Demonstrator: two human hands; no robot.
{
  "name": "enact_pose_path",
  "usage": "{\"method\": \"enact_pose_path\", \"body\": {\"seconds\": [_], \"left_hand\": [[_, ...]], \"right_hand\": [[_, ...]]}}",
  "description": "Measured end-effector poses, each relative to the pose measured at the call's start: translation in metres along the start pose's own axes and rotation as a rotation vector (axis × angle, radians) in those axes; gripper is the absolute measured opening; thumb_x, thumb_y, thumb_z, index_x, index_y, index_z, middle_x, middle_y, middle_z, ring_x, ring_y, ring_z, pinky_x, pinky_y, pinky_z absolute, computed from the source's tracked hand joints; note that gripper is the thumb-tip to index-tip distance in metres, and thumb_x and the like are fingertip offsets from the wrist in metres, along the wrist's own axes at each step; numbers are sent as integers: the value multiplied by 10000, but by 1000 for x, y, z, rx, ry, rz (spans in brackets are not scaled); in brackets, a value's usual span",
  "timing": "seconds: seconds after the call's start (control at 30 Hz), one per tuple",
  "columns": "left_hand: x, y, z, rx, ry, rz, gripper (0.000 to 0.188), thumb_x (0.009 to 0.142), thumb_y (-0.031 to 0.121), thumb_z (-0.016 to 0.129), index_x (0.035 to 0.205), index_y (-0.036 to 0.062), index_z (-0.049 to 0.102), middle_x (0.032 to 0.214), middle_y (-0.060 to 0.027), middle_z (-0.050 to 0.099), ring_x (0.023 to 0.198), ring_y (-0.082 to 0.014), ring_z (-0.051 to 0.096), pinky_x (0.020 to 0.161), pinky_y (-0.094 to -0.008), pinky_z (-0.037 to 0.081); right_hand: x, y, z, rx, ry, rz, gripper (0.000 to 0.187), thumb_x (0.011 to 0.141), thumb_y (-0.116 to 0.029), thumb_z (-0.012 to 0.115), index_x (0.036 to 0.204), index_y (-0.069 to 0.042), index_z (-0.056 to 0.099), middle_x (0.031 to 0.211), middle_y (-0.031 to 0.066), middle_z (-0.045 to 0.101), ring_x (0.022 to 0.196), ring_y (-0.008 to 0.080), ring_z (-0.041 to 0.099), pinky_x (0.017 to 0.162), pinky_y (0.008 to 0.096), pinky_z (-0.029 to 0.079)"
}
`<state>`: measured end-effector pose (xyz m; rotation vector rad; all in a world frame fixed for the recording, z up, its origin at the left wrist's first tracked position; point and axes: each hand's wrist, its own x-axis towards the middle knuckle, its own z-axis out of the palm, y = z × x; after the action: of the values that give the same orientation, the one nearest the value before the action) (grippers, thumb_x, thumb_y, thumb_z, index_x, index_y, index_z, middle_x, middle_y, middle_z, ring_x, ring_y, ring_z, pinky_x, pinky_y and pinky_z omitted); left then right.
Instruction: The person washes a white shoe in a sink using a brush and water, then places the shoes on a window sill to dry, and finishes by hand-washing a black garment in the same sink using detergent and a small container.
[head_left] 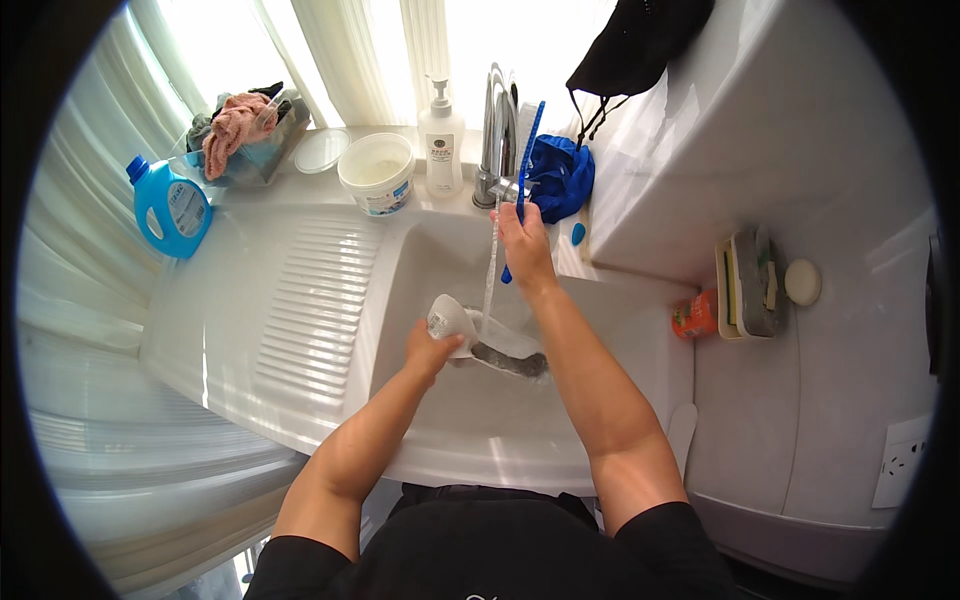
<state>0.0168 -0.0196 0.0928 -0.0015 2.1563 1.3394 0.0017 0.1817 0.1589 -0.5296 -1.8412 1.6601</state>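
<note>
My left hand [432,352] is closed on a white shoe [455,318] low in the white laundry sink [410,415]. The shoe lies tilted, with a wet dark grey strip along its near side. A thin stream of water from the chrome faucet [497,140] falls onto it. In my right hand [525,240] is a long blue brush [529,150] with pale bristles, held upright. That hand is raised over the sink's far edge, right by the faucet; whether it touches the faucet I cannot tell.
A ribbed washboard [325,300] adjoins the sink on the left. Behind stand a blue detergent bottle [172,210], a bin of cloths [240,135], a white tub [377,172] and a pump bottle [441,140]. A blue bag [562,178] sits beside the faucet; a wall holder [750,285] is at right.
</note>
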Motion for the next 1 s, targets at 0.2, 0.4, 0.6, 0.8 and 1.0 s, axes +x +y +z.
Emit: {"method": "enact_pose_path", "body": {"seconds": [0.2,0.4,0.6,0.8,1.0], "left_hand": [[7,-26,-4,47,-95,91,661,681,182,762,1251,32,462,1202,-157,533,1094,-281,532,891,-382,442],[-5,-18,-33,-373,-340,-315,512,841,372,612,1233,57,518,1171,-110,552,1052,-286,533,837,-498,446],[-23,-27,-23,-200,-252,-126,287,839,156,605,1106,51,602,1057,-89,602,941,-212,570,738,-380,490],[-9,-45,-10,-11,-74,55,202,741,-33,592,925,47,618,856,-56,601,699,-176,578,578,-303,492],[-10,-41,-17,-107,-26,-312,188,724,-56,563,867,65,551,786,-45,550,704,-196,557,557,-392,504]], "right_hand": [[-84,-22,-34,-232,-232,375,359,904,-302,530,1075,10,483,734,97,586,684,198,622,613,326,477],[-156,23,-73,-796,-577,119,422,933,-308,448,1324,-149,430,824,195,619,755,377,601,707,462,477],[-166,40,-113,-875,-639,313,374,934,-294,436,1303,-247,478,974,190,639,898,379,605,800,470,468],[-179,31,-108,-983,-625,449,392,944,-269,405,1335,-258,437,951,220,623,884,403,595,804,500,457],[-202,33,-87,-1084,-750,255,415,933,-237,422,1347,-229,416,849,198,630,772,396,605,702,482,483]]}}
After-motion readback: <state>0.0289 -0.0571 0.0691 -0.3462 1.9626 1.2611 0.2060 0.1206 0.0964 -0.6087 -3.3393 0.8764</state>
